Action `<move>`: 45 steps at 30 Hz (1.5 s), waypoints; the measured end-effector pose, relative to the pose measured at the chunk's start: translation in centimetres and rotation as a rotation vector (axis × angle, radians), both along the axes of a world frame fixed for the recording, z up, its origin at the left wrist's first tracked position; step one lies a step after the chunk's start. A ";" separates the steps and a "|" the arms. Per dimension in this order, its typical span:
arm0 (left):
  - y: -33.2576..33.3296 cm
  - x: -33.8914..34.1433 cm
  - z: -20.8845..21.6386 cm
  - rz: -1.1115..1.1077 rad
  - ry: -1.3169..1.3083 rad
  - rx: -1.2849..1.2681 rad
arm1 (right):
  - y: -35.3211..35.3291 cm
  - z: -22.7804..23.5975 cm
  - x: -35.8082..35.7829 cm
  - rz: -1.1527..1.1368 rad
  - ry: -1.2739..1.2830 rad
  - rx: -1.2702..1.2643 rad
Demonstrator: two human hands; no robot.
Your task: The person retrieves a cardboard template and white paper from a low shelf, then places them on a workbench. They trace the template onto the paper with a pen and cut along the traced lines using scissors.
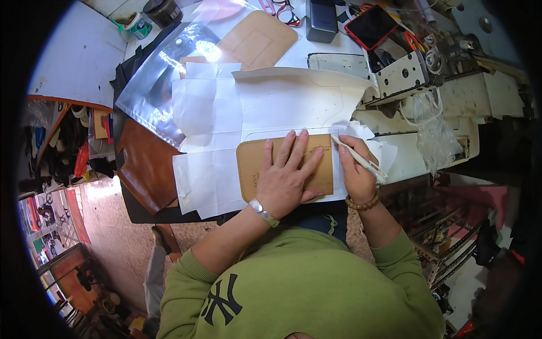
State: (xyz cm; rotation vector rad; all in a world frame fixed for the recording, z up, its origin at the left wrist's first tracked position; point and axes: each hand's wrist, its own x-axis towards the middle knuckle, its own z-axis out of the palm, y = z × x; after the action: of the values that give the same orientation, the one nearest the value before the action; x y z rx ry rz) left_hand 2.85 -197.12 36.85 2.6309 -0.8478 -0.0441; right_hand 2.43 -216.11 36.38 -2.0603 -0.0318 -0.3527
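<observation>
A tan stitched leather piece (248, 161) with rounded left corners lies flat on an unfolded white sheet of card (209, 164). My left hand (287, 174) presses down on it, fingers spread. In my right hand (359, 175) is a white pen (361, 160), its tip at the leather's upper right corner. Pencil-like lines show on the card just beyond the leather's top and right edges. Another drawn outline runs across the raised upper flap of the card (293, 96).
Brown leather (148, 169) and a clear plastic sleeve (164, 90) lie at the left. Beyond the card rest a tan leather piece (262, 37), a dark box (322, 21) and a red-edged phone (371, 26). A sewing machine (412, 70) stands at the right.
</observation>
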 end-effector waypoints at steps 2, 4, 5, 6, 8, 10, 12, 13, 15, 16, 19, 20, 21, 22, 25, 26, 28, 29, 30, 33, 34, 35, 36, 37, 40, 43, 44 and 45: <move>0.0 0.0 0.0 -0.001 0.006 -0.003 | 0.1 0.3 0.1 0.002 0.011 -0.022; 0.0 0.0 0.0 -0.001 0.012 -0.004 | 0.1 0.4 0.2 0.008 0.020 -0.051; 0.0 0.0 0.0 -0.001 0.015 -0.004 | 0.1 0.4 0.2 0.004 0.006 -0.049; 0.0 0.0 0.0 -0.001 0.018 -0.004 | 0.2 0.3 0.3 0.001 -0.009 -0.047; 0.0 0.1 0.1 0.001 0.020 -0.001 | 0.2 0.3 0.3 0.001 -0.018 -0.040; -0.1 0.1 0.1 0.003 0.025 0.000 | 0.2 0.5 0.4 0.005 -0.010 -0.029; -0.1 0.1 0.1 0.004 0.030 -0.003 | 0.2 0.9 0.5 0.022 0.009 -0.057; -0.1 0.1 0.2 0.003 0.033 -0.005 | 0.2 1.1 0.5 0.031 0.012 -0.067; -0.1 0.1 0.2 0.007 0.044 -0.011 | 0.2 1.6 0.8 0.053 -0.031 -0.154; -0.1 0.0 0.2 0.007 0.043 -0.015 | 0.2 1.8 0.8 0.063 -0.040 -0.199; -0.1 0.0 0.0 0.011 0.041 -0.033 | 0.1 2.0 0.4 0.086 0.004 -0.208; -0.1 0.0 -0.1 0.011 0.041 -0.039 | 0.0 2.1 -0.2 0.112 0.021 -0.238; -0.1 0.0 -0.2 0.013 0.037 -0.048 | -0.2 2.3 -1.1 0.136 0.040 -0.256; -0.1 -0.1 -0.3 0.014 0.042 -0.046 | -0.3 2.6 -2.0 0.155 0.069 -0.258; -0.1 -0.1 -0.5 0.017 0.039 -0.045 | -0.4 3.2 -4.9 0.236 0.121 -0.314; -0.1 0.0 -0.5 0.016 0.036 -0.044 | -0.6 3.6 -5.7 0.260 0.175 -0.265; -0.2 0.0 -0.2 0.004 0.036 -0.029 | -0.8 4.3 -7.3 0.285 0.277 -0.121; -0.1 0.1 0.1 -0.004 0.037 -0.012 | -1.2 4.7 -7.7 0.248 0.213 -0.063; 0.0 0.2 0.5 -0.016 0.065 0.026 | -1.0 4.7 -8.2 0.130 0.197 -0.003; 0.5 1.4 1.7 0.047 0.125 -0.008 | -1.4 4.0 -8.0 0.067 0.082 -0.060; 1.2 1.8 2.2 0.086 -0.016 -0.017 | -1.4 3.7 -7.9 0.119 0.010 -0.219; 2.1 2.5 2.7 0.128 -0.079 -0.042 | -1.4 3.4 -7.7 0.151 -0.024 -0.352; 3.0 3.0 3.2 0.192 -0.019 0.015 | -1.1 3.0 -7.7 0.211 -0.032 -0.385; 3.7 3.3 3.5 0.259 -0.035 0.044 | -0.6 2.7 -7.7 0.210 0.012 -0.385; 5.1 4.0 4.2 0.336 0.172 0.161 | 0.6 2.0 -7.5 0.201 -0.015 -0.541; 5.8 4.5 4.3 0.340 0.643 -0.071 | 1.2 1.5 -7.4 0.160 -0.072 -0.606; 6.0 4.4 4.2 0.333 0.701 -0.123 | 1.2 1.3 -7.4 0.154 -0.072 -0.603; 6.1 4.0 4.0 0.265 0.511 -0.104 | 1.0 1.2 -7.4 0.147 -0.058 -0.591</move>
State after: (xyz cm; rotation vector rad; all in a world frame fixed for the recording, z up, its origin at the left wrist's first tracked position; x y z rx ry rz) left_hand 6.85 -191.05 40.87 2.4383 -0.3169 -0.5576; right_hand -5.00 -215.07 37.58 -2.6094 -0.3585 -0.3367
